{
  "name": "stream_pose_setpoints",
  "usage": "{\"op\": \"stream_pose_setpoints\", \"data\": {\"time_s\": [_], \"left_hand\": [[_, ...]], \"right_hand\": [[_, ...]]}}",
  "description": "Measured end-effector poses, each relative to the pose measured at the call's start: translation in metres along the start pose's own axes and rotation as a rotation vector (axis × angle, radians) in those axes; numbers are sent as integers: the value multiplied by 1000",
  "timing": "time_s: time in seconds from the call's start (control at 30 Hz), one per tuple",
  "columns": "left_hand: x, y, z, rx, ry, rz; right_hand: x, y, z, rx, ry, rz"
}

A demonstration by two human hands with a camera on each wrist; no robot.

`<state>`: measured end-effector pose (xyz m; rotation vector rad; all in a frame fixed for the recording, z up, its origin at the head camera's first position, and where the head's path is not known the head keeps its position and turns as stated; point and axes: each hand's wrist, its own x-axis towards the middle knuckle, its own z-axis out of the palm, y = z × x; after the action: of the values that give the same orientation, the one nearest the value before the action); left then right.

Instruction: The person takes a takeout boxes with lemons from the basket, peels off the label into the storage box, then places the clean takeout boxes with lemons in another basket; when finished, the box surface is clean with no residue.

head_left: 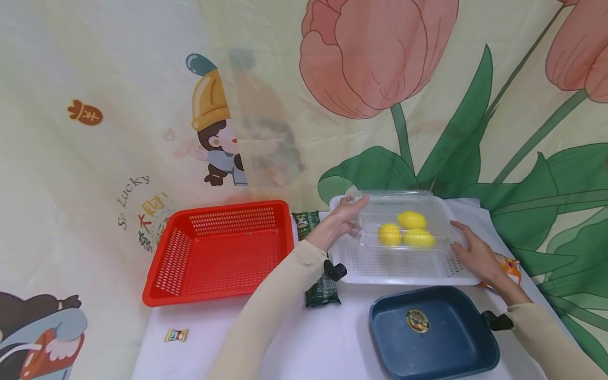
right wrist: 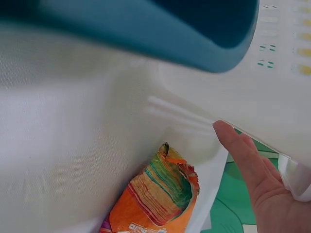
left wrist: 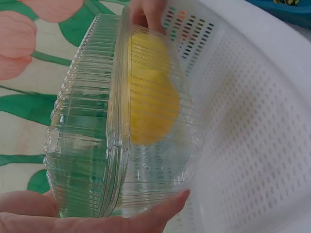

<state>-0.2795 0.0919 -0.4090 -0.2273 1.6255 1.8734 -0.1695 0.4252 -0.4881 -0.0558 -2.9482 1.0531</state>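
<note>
Three lemons (head_left: pixel 418 237) lie inside a clear ribbed plastic clamshell box (head_left: pixel 368 224) over a white perforated basket (head_left: pixel 404 272). My left hand (head_left: pixel 344 219) grips the box's left end. In the left wrist view, a finger and thumb reach round that end, and the box is tilted, with its ribbed lid against the base. At the opposite end, my right hand (head_left: pixel 477 256) holds the box by its edge, fingertips just over the basket's right rim. In the right wrist view the same hand (right wrist: pixel 265 184) overlaps the basket's outer wall, and most of the box is hidden.
A red perforated basket (head_left: pixel 228 264) stands on the left. Dark green snack packets (head_left: pixel 324 290) lie between the baskets. In front is a blue square pan (head_left: pixel 434 343), with an orange snack bag (right wrist: pixel 155 194) to the right. A small wrapped candy (head_left: pixel 176 335) lies front left.
</note>
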Motion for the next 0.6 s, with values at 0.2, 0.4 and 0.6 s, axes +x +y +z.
{"op": "stream_pose_setpoints", "data": {"time_s": [0.2,0.4,0.6], "left_hand": [[14,-10,-1,-7,33,-25],[23,-16,-2,2,63,-31],[31,-22,0,-15,67,-49]], "right_hand": [[-1,-2,-3,-13,-26,3],[0,-5,-8,-22,-76,13],[0,-3,-11,1,-99,22]]}}
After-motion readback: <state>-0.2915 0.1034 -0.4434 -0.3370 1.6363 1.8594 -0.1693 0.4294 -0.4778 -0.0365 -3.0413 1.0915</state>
